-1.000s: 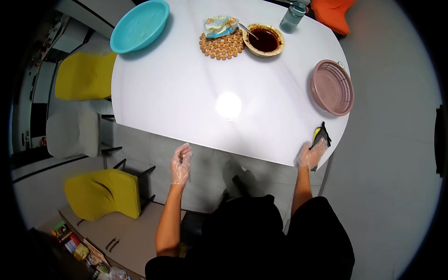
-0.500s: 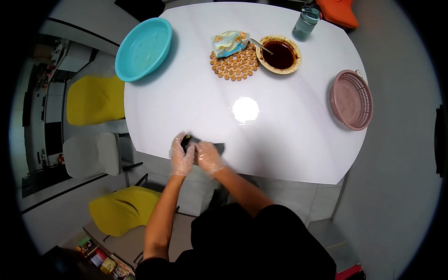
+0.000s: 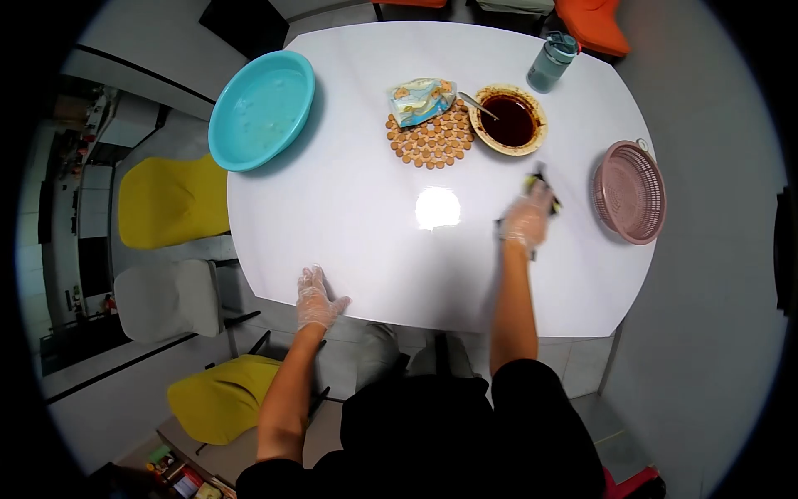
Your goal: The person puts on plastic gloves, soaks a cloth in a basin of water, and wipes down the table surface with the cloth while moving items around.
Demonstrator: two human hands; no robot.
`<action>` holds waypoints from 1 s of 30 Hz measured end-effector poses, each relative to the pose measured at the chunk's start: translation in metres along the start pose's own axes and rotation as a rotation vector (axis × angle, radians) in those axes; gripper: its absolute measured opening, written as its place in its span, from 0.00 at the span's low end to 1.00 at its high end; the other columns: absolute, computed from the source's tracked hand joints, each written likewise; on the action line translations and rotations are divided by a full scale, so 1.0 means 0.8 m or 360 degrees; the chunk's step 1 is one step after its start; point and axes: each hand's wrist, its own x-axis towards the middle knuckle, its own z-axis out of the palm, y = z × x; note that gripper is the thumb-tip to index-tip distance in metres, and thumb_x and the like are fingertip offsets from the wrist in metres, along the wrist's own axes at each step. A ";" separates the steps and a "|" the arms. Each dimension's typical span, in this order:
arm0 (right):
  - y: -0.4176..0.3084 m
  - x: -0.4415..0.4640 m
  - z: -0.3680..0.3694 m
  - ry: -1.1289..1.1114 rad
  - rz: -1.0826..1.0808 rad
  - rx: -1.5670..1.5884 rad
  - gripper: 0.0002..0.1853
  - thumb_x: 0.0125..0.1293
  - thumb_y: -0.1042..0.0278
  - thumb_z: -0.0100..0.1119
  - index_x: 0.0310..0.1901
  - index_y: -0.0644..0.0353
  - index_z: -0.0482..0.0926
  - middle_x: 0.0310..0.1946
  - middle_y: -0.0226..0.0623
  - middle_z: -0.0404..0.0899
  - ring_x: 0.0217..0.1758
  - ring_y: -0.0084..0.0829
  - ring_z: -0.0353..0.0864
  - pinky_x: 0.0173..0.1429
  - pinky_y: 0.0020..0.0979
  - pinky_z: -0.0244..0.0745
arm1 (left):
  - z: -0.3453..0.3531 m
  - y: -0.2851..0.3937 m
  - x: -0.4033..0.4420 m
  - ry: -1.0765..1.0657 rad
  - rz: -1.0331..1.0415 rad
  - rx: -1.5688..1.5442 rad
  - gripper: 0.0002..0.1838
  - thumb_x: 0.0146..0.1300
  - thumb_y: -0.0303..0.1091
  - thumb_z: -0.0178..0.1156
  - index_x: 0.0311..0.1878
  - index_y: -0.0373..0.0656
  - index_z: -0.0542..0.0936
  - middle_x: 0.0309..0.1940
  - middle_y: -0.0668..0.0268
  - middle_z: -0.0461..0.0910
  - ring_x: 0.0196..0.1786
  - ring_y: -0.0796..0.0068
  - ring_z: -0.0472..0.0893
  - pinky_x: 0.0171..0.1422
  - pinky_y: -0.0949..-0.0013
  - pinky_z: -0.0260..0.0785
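My left hand point(image 3: 318, 301), in a clear plastic glove, rests at the near edge of the white table point(image 3: 374, 241), fingers spread, holding nothing. Farther right, my right hand point(image 3: 528, 223), gloved the same way, presses a dark cloth point(image 3: 556, 204) with yellowish patches against the tabletop. Motion blurs this hand, and its palm covers much of the cloth. Just beyond it stands a bowl of dark red-brown sauce point(image 3: 509, 121) with a spoon point(image 3: 478, 106) leaning in it.
A pink basket point(image 3: 629, 193) is at the right edge, a lidded bottle point(image 3: 551, 65) at the back right. A soft package point(image 3: 422, 101) lies on a wooden-disc trivet point(image 3: 431, 148). The turquoise basin point(image 3: 262, 111) is at the left; chairs point(image 3: 170, 202) stand beside the table.
My hands were together at the near left edge with the dark cloth between them. The right hand has carried it right and forward; the left let go and opened on the table.
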 end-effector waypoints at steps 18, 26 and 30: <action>0.155 -0.088 -0.078 0.0032 -0.0317 -0.0092 0.29 0.74 0.77 0.50 0.76 0.56 0.70 0.70 0.44 0.77 0.64 0.43 0.79 0.68 0.41 0.73 | -0.060 -0.180 0.070 0.0343 0.0041 0.0128 0.52 0.53 0.52 0.79 0.75 0.35 0.68 0.74 0.46 0.70 0.74 0.47 0.72 0.80 0.54 0.63; 0.198 -0.056 -0.073 0.0582 0.0569 -0.0400 0.28 0.73 0.67 0.54 0.73 0.60 0.72 0.70 0.51 0.76 0.72 0.52 0.76 0.76 0.45 0.69 | -0.075 -0.335 0.140 -0.0551 -0.0448 -0.0873 0.43 0.52 0.52 0.82 0.63 0.31 0.77 0.52 0.52 0.86 0.49 0.61 0.86 0.50 0.63 0.80; 0.100 -0.101 0.031 0.0684 -0.0073 -0.0237 0.28 0.72 0.68 0.54 0.73 0.62 0.72 0.69 0.51 0.77 0.71 0.52 0.77 0.74 0.45 0.72 | -0.087 -0.323 0.139 -0.0692 -0.0364 -0.1204 0.31 0.57 0.47 0.80 0.53 0.33 0.81 0.43 0.58 0.88 0.37 0.74 0.85 0.37 0.70 0.75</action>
